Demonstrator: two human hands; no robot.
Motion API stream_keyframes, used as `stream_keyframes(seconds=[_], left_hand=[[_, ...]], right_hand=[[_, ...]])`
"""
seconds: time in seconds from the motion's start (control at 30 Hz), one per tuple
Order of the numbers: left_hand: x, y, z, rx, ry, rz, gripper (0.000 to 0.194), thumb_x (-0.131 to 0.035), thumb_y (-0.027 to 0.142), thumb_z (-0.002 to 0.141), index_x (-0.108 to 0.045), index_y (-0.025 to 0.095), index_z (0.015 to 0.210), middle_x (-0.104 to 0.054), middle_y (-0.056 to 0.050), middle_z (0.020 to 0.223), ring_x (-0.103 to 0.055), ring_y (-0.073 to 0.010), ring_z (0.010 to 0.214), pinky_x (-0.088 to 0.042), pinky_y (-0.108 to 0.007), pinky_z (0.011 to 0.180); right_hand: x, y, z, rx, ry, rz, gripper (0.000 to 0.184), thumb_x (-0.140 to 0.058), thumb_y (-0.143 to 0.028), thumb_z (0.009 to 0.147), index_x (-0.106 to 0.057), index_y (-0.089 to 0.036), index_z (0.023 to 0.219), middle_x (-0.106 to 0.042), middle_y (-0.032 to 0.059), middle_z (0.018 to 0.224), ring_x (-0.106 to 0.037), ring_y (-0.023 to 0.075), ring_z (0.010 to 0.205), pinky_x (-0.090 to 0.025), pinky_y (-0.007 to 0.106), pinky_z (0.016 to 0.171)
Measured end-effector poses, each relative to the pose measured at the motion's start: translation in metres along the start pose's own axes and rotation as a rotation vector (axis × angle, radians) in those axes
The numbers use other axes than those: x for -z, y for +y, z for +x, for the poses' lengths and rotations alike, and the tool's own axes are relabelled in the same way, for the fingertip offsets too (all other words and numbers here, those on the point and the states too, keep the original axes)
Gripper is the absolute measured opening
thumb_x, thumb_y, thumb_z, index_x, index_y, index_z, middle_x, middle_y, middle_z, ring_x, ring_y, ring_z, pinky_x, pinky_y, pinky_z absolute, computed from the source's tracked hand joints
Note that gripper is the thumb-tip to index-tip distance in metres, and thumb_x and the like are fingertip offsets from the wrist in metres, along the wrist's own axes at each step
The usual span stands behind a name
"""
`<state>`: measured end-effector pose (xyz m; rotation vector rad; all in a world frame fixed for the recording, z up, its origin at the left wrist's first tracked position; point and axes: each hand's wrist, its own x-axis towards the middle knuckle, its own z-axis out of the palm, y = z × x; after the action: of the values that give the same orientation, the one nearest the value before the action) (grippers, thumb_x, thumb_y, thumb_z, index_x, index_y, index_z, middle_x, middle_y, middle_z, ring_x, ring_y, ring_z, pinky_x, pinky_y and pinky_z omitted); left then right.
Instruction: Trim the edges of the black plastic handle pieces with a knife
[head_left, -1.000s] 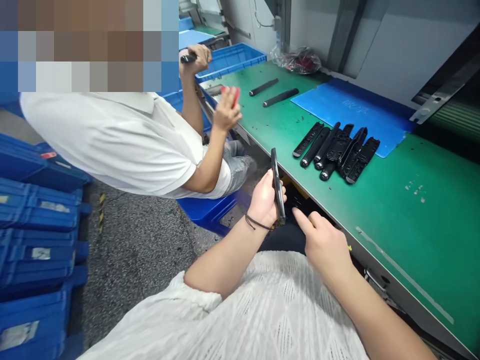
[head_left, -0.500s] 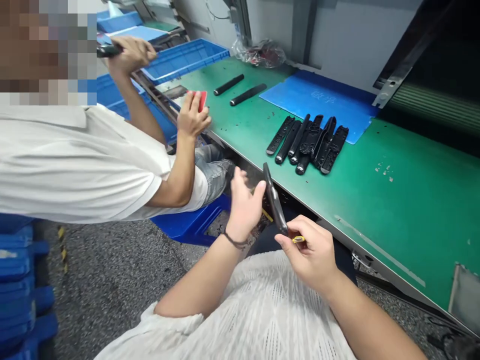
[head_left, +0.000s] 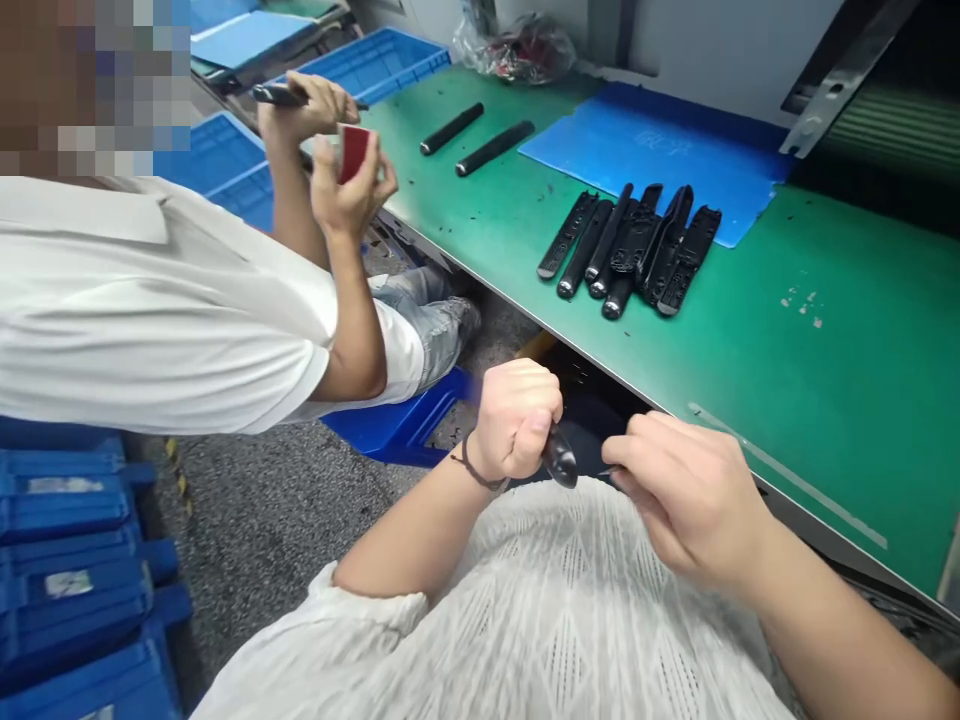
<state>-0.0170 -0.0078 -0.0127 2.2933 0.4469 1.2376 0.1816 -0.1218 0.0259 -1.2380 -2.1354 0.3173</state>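
Note:
My left hand (head_left: 520, 418) is wrapped around a black plastic casing (head_left: 560, 457); its rounded, glossy end sticks out below the fist, and the rest is hidden by the fingers. To its right, my right hand (head_left: 686, 495) pinches a small tool with a thin, pointed metal tip (head_left: 610, 471). Most of that tool is covered by the fingers. The tip points toward the casing, with a gap between them. On the green bench (head_left: 847, 400), beyond my hands, several similar black casing pieces (head_left: 637, 245) lie in a pile, some showing their ribbed insides.
At the left a co-worker in a white shirt (head_left: 172, 330) holds a black piece (head_left: 279, 95) and a red block (head_left: 355, 152). Two black casings (head_left: 480, 140) lie near a blue sheet (head_left: 660, 150). Blue crates (head_left: 67, 570) and a blue stool (head_left: 397, 425) stand on the floor.
My left hand has gone from open to gripping the black casing. My right hand has let the casing go and moved right, keeping the small tool. The co-worker's hands have come closer together.

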Motion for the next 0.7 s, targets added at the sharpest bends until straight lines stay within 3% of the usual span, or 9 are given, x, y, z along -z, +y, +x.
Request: stream_keyframes(seconds=[0.1, 0.17, 0.37, 0.7], left_hand=[[0.002, 0.001, 0.003, -0.032, -0.068, 0.025, 0.048, -0.029, 0.039, 0.104, -0.043, 0.022, 0.061, -0.043, -0.002, 0.053, -0.038, -0.0167, 0.051, -0.033, -0.036, 0.060], [0.002, 0.002, 0.005, -0.047, -0.097, 0.032, 0.048, -0.028, 0.040, 0.104, -0.043, 0.023, 0.061, -0.043, -0.002, 0.053, -0.037, -0.0170, 0.051, -0.033, -0.036, 0.059], [0.003, 0.007, 0.007, 0.000, -0.113, 0.056, 0.049, -0.025, 0.043, 0.103, -0.043, 0.024, 0.061, -0.045, -0.003, 0.053, -0.041, -0.0179, 0.050, -0.041, -0.038, 0.062], [-0.002, 0.016, -0.003, 0.156, -0.008, 0.012, 0.050, -0.026, 0.041, 0.105, -0.043, 0.023, 0.061, -0.046, -0.002, 0.053, -0.041, -0.0171, 0.051, -0.043, -0.037, 0.067]], right_hand=[[-0.001, -0.001, 0.009, -0.048, -0.067, 0.066, 0.045, -0.053, -0.062, 0.100, -0.059, -0.018, 0.088, -0.053, -0.0011, 0.072, -0.042, 0.0127, 0.064, -0.025, 0.030, 0.059], [-0.003, -0.003, 0.016, -0.071, -0.090, 0.099, 0.055, -0.054, -0.073, 0.094, -0.056, -0.020, 0.082, -0.052, -0.0027, 0.069, -0.040, 0.0113, 0.062, -0.023, 0.029, 0.058], [-0.006, -0.004, 0.024, -0.035, -0.076, 0.059, 0.057, -0.046, -0.071, 0.099, -0.053, -0.020, 0.074, -0.049, -0.0036, 0.065, -0.036, 0.0108, 0.060, -0.018, 0.029, 0.056], [-0.007, -0.004, 0.020, 0.166, 0.144, -0.310, 0.053, -0.052, -0.064, 0.100, -0.054, -0.023, 0.067, -0.045, 0.0002, 0.062, -0.030, 0.0155, 0.061, -0.018, 0.034, 0.056]])
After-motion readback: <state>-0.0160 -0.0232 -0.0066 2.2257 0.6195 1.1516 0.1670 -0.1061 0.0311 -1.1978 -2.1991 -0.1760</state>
